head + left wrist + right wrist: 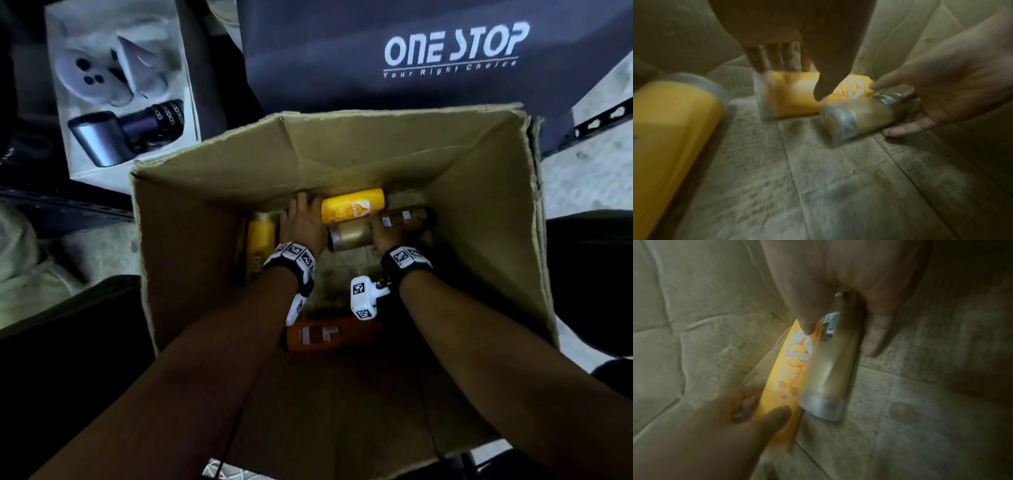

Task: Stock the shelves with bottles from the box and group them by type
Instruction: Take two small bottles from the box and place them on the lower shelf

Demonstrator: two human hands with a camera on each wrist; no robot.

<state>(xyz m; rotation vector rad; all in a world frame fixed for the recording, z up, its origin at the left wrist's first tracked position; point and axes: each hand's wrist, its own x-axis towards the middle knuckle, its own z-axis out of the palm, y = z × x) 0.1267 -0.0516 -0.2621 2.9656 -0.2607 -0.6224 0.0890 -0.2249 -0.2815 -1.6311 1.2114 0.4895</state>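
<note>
Both my hands reach down into an open cardboard box (479, 212). On its floor, against the far wall, lies a yellow bottle (352, 205) (793, 97). My left hand (301, 219) grips its cap end, fingers behind and thumb in front. A gold bottle (349, 236) (834, 366) with a silver cap lies right beside the yellow one. My right hand (387, 233) holds its far end, thumb on one side and fingers on the other. A second yellow bottle (262, 240) (670, 129) lies along the left wall. An orange bottle (325, 334) lies nearer me.
The box walls stand tall on all sides of my arms. Outside it, a white open box (185, 113) with devices sits at the upper left. A dark bag (411, 96) printed ONE STOP stands behind. No shelves are in view.
</note>
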